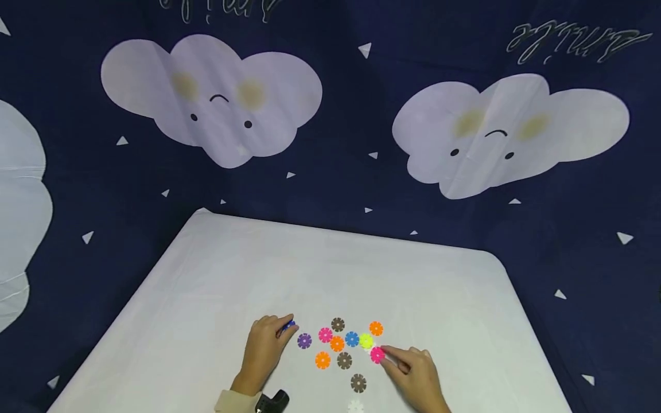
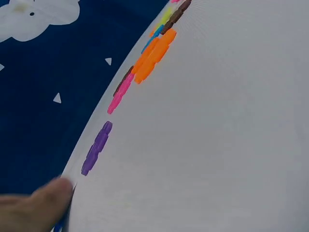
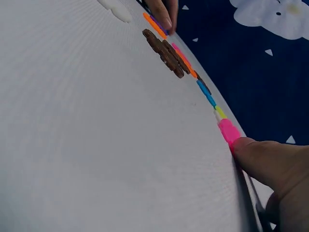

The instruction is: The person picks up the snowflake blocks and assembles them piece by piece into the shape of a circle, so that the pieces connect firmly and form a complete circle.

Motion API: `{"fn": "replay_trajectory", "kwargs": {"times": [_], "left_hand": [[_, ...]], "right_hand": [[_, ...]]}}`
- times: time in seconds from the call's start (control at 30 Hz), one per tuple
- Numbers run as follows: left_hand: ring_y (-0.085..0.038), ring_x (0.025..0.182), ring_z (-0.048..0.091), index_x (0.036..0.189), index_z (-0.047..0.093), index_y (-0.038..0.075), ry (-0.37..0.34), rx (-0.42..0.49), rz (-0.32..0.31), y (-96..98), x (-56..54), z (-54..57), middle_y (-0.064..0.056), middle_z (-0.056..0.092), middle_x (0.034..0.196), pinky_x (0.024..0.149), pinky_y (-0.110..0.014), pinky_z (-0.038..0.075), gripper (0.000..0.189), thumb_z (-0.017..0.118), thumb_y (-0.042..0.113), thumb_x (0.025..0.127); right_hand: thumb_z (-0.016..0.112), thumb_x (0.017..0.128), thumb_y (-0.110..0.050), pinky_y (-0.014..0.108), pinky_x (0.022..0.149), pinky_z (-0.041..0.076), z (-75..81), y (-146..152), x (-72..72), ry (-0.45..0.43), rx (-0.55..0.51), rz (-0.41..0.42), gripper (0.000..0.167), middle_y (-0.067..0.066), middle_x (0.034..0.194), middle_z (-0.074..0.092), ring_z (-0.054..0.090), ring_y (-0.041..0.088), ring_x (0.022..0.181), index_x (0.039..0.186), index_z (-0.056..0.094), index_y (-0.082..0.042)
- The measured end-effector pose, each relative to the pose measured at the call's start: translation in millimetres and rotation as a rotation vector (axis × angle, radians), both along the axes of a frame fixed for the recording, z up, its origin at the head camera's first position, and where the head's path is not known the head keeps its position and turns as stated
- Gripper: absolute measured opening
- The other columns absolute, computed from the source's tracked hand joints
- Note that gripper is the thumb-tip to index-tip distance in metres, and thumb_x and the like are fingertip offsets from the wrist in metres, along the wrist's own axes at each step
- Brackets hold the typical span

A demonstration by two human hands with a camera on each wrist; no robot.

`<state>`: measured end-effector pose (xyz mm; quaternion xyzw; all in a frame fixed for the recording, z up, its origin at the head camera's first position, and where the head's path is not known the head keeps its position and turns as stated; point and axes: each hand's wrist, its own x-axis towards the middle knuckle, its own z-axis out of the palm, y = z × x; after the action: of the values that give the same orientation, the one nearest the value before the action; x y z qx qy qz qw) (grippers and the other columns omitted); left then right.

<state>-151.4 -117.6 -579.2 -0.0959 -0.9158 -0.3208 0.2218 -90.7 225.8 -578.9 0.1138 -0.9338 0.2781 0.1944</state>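
Note:
Thumb and fingers of my left hand [image 1: 264, 347] pinch a dark blue notched disc [image 1: 288, 325], mostly covered by the fingers. In the left wrist view only the thumb [image 2: 46, 205] and a sliver of blue show. My right hand [image 1: 417, 376] pinches a pink notched disc [image 1: 377, 355] by its right edge. A white disc partly shows behind that pink one, beside a yellow disc [image 1: 366, 341]. Closest to the left hand lies a purple disc [image 1: 304, 341]. Between the hands are a blue disc [image 1: 352, 339] and another pink disc [image 1: 325, 335].
Orange discs [image 1: 322, 360] and brown discs [image 1: 344, 361] are scattered among the others on the white tabletop [image 1: 248, 258]. Nearer the front edge of view lies a white disc [image 1: 356, 406]. Behind the table hangs a dark blue cloth [image 1: 346, 189] printed with clouds.

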Motion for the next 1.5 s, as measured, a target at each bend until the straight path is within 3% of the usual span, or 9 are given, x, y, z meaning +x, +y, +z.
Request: {"fn": "replay_trajectory", "kwargs": {"times": [0.13, 0.3, 0.53, 0.63, 0.77, 1.0, 1.27, 1.4, 1.5], "left_hand": [[0.002, 0.057, 0.044, 0.095, 0.082, 0.008, 0.034, -0.02, 0.044, 1.3, 6.2, -5.1, 0.011, 0.059, 0.064, 0.054, -0.021, 0.041, 0.026, 0.09, 0.027, 0.08], [0.001, 0.053, 0.042, 0.079, 0.075, 0.013, 0.094, -0.027, 0.129, -1.1, 5.4, -3.9, 0.009, 0.059, 0.064, 0.046, -0.02, 0.038, 0.026, 0.097, 0.026, 0.07], [-0.008, 0.056, 0.057, 0.096, 0.082, 0.007, 0.068, -0.058, 0.217, -20.7, 13.7, 3.7, 0.002, 0.07, 0.07, 0.05, -0.029, 0.047, 0.033, 0.093, 0.03, 0.074], [-0.008, 0.051, 0.055, 0.097, 0.083, 0.01, 0.015, -0.036, 0.205, -24.4, 18.9, 4.8, 0.006, 0.065, 0.06, 0.048, -0.029, 0.045, 0.027, 0.092, 0.027, 0.078], [-0.004, 0.045, 0.036, 0.107, 0.082, 0.011, -0.062, -0.069, 0.159, -24.0, 18.2, 6.9, 0.009, 0.052, 0.049, 0.043, -0.024, 0.032, 0.034, 0.089, 0.033, 0.081], [-0.009, 0.05, 0.046, 0.113, 0.078, 0.004, -0.117, -0.1, 0.198, -17.6, 18.6, 8.6, -0.008, 0.068, 0.064, 0.045, -0.029, 0.038, 0.045, 0.088, 0.033, 0.081], [-0.011, 0.05, 0.049, 0.107, 0.079, 0.007, -0.112, -0.067, 0.201, -19.9, 16.9, 7.4, -0.005, 0.068, 0.065, 0.044, -0.03, 0.039, 0.035, 0.088, 0.03, 0.081], [-0.007, 0.047, 0.037, 0.099, 0.078, 0.012, -0.143, 0.025, 0.185, -18.7, 15.4, 7.2, 0.006, 0.05, 0.054, 0.043, -0.027, 0.032, 0.027, 0.089, 0.028, 0.08], [-0.004, 0.046, 0.031, 0.092, 0.079, 0.014, -0.207, 0.178, 0.11, -17.3, 16.5, 10.0, 0.011, 0.039, 0.051, 0.044, -0.023, 0.027, 0.016, 0.088, 0.022, 0.082]], "right_hand": [[0.094, 0.071, -0.024, 0.022, 0.06, 0.033, -3.2, 1.1, 4.1, 0.004, -0.047, -0.086, 0.027, -0.032, 0.052, 0.021, 0.022, -0.004, 0.051, 0.095, 0.081, -0.028], [0.094, 0.071, -0.022, 0.019, 0.045, 0.032, -0.6, -3.3, 4.9, -0.027, -0.084, -0.056, 0.024, -0.033, 0.052, 0.024, 0.021, -0.009, 0.047, 0.085, 0.076, -0.026], [0.094, 0.072, -0.018, 0.016, 0.04, 0.023, -6.3, -19.2, 3.3, -0.05, -0.232, -0.056, 0.02, -0.03, 0.049, 0.025, 0.02, -0.012, 0.045, 0.079, 0.078, -0.026], [0.093, 0.075, -0.014, 0.016, 0.038, 0.023, -7.1, -21.5, 5.1, -0.043, -0.306, -0.046, 0.018, -0.029, 0.049, 0.026, 0.019, -0.013, 0.045, 0.082, 0.08, -0.024], [0.092, 0.073, -0.005, 0.014, 0.037, 0.021, -5.9, -19.9, 4.8, 0.025, -0.36, -0.02, 0.021, -0.027, 0.05, 0.028, 0.018, -0.015, 0.045, 0.085, 0.081, -0.019], [0.088, 0.076, -0.001, 0.009, 0.035, 0.019, -4.6, -11.9, 2.5, 0.064, -0.372, 0.031, 0.02, -0.025, 0.048, 0.031, 0.017, -0.017, 0.043, 0.088, 0.082, -0.015], [0.089, 0.076, -0.003, 0.013, 0.035, 0.021, -6.2, -13.5, 3.3, 0.044, -0.372, -0.017, 0.021, -0.025, 0.048, 0.03, 0.018, -0.015, 0.043, 0.087, 0.081, -0.019], [0.089, 0.076, -0.002, 0.014, 0.036, 0.021, -6.5, -12.9, 3.2, 0.042, -0.389, -0.039, 0.021, -0.023, 0.049, 0.029, 0.018, -0.013, 0.044, 0.087, 0.081, -0.019], [0.089, 0.077, -0.003, 0.014, 0.037, 0.021, -5.8, -14.9, 3.0, 0.028, -0.419, -0.05, 0.021, -0.021, 0.05, 0.029, 0.019, -0.012, 0.046, 0.088, 0.081, -0.019]]}}
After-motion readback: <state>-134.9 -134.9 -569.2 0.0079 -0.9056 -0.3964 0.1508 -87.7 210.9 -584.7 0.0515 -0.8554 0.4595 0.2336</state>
